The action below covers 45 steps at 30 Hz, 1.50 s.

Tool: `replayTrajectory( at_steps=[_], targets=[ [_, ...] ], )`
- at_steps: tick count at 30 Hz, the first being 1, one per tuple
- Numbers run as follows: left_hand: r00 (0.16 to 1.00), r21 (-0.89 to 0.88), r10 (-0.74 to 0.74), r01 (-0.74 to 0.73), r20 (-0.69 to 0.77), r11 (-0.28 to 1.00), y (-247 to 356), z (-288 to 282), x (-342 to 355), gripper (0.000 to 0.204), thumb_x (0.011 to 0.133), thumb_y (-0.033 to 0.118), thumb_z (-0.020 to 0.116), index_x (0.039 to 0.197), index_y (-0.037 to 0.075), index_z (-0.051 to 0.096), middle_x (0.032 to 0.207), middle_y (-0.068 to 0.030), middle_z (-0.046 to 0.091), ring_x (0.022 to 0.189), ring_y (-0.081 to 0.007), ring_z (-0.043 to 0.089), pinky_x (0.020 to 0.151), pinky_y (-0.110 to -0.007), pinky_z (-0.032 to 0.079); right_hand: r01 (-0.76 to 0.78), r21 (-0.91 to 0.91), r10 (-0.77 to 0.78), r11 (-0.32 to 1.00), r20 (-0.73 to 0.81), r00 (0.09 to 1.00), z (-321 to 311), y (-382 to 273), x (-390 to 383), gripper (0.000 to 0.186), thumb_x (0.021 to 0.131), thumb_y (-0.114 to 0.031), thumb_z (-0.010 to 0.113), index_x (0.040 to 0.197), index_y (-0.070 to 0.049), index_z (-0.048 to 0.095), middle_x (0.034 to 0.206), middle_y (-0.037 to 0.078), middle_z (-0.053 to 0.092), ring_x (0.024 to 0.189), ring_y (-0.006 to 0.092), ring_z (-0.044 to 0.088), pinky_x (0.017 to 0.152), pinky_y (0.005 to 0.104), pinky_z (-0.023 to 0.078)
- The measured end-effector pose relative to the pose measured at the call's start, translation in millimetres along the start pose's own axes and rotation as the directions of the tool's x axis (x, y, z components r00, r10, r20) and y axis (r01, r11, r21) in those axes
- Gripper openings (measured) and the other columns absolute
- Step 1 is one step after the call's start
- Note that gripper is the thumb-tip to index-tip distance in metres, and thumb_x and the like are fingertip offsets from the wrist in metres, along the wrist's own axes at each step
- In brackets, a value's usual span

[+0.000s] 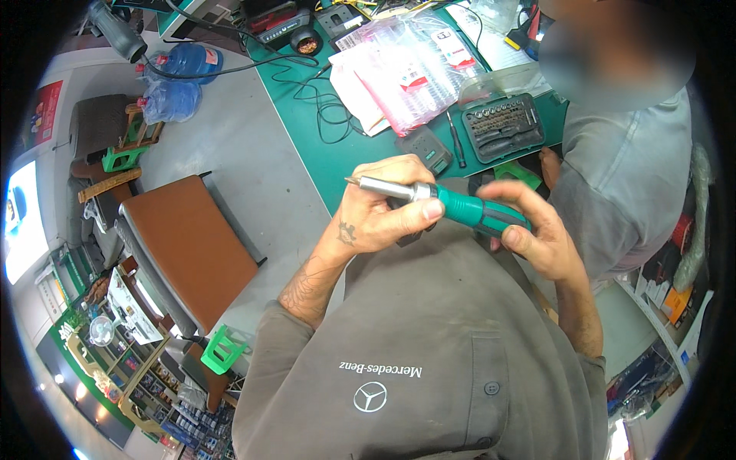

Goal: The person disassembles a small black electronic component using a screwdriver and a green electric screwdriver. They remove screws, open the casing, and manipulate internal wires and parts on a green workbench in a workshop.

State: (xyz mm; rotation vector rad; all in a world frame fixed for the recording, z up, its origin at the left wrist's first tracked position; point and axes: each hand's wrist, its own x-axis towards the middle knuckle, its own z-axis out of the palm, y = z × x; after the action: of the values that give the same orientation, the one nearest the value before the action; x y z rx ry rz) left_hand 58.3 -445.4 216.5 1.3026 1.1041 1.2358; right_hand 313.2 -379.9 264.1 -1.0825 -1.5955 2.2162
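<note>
A screwdriver (460,205) with a green and dark grey handle and a silver shaft lies across both hands in front of my chest, its tip pointing left. My left hand (387,215) is closed on it around the collar, the thumb resting along the shaft's end. Part of a dark object (415,233) shows under that thumb; its kind is hidden. On the other end, the fingers and thumb of my right hand (546,239) curl around the butt of the handle. Just beyond the hands, an open bit set case (502,146) with rows of bits sits on the green table (307,142).
Near the case are a thin screwdriver (456,140) and a small grey box (426,148). Clear plastic packages (406,65) and black cables (328,103) spread farther back. Another person (625,180) sits close on the right. A brown padded bench (190,244) stands left, with water jugs (172,100) behind.
</note>
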Motion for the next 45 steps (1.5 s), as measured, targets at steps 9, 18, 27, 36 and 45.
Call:
replayTrajectory(
  at_steps=[9,18,27,36,45],
  targets=[
    [0.996,0.045,-0.042,0.046,-0.076,0.998,15,5,-7,0.029,0.077,0.026,0.070,0.077,-0.002,0.062,0.066,-0.0085,0.057,0.059,-0.0177,0.053,0.062,-0.033,0.047,0.343,-0.455,-0.394,0.822,-0.018,0.919,8,-1,-1,0.050,0.078,-0.017,0.076,0.122,0.001,0.059,0.104,0.016,0.065,0.088,0.0256,0.063,0.080,0.0333,0.049],
    [0.972,-0.150,-0.192,0.171,-0.137,0.974,29,12,-10,0.024,0.079,0.022,0.076,0.084,0.001,0.066,0.071,-0.0043,0.062,0.065,-0.0085,0.057,0.056,-0.026,0.043,0.473,-0.586,-0.602,0.658,-0.031,0.798,6,8,-1,0.052,0.075,-0.016,0.079,0.120,0.001,0.060,0.102,0.015,0.065,0.082,0.0257,0.062,0.072,0.0332,0.049],
    [0.981,-0.119,-0.071,0.049,-0.182,0.992,22,12,-13,0.035,0.075,0.019,0.080,0.100,-0.003,0.068,0.079,-0.0081,0.065,0.069,-0.0123,0.059,0.062,-0.026,0.046,0.425,-0.464,-0.527,0.777,-0.111,0.843,10,9,-5,0.050,0.078,-0.015,0.077,0.121,0.003,0.059,0.104,0.015,0.065,0.086,0.0236,0.062,0.076,0.0322,0.048],
    [0.976,-0.102,0.119,-0.139,-0.180,0.985,3,9,-15,0.045,0.072,0.025,0.082,0.098,-0.008,0.067,0.086,-0.0156,0.068,0.073,-0.0214,0.061,0.073,-0.036,0.050,0.146,-0.188,-0.171,0.971,-0.128,0.977,15,-5,-11,0.049,0.091,-0.037,0.063,0.119,0.004,0.058,0.097,0.011,0.066,0.085,0.0161,0.062,0.077,0.0280,0.048],
    [0.950,-0.079,0.247,-0.265,-0.190,0.961,4,7,-10,0.043,0.066,0.018,0.084,0.097,-0.006,0.068,0.082,-0.0144,0.069,0.062,-0.0192,0.059,0.056,-0.031,0.042,0.013,0.292,0.019,0.956,-0.108,0.994,22,3,-10,0.048,0.096,-0.034,0.057,0.122,0.006,0.054,0.079,0.002,0.057,0.057,0.0023,0.042,0.048,0.0181,0.032]
  ],
)
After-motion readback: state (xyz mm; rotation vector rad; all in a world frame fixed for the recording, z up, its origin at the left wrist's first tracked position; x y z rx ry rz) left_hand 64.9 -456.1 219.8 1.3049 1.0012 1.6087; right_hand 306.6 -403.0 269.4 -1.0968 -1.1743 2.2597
